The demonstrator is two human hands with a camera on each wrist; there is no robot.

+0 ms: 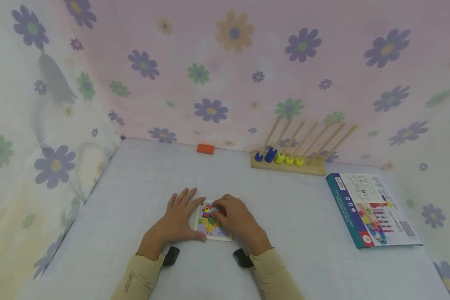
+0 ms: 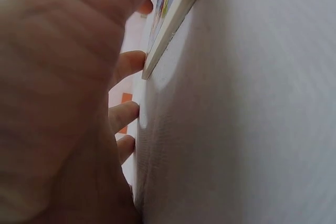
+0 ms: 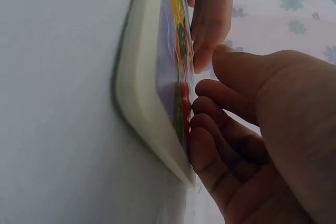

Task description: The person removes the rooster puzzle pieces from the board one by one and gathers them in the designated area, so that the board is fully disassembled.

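Observation:
A small jigsaw puzzle (image 1: 208,225) with a colourful rooster picture lies in a pale-rimmed tray (image 1: 223,238) on the table. My left hand (image 1: 175,221) spreads around the tray's left side, its index fingertip at the upper left corner and its thumb along the lower left edge. Bent over the right half of the picture, my right hand (image 1: 237,216) touches the puzzle with its fingertips (image 3: 199,142). In the right wrist view a gap shows between the right thumb and index finger, with nothing seen in it. The right hand hides part of the picture.
A wooden bead stand (image 1: 288,167) with upright rods and blue and yellow beads stands at the back right. In front of it lies a colourful toy box (image 1: 375,210). An orange-red block (image 1: 205,148) sits by the flowered back cloth (image 1: 210,83).

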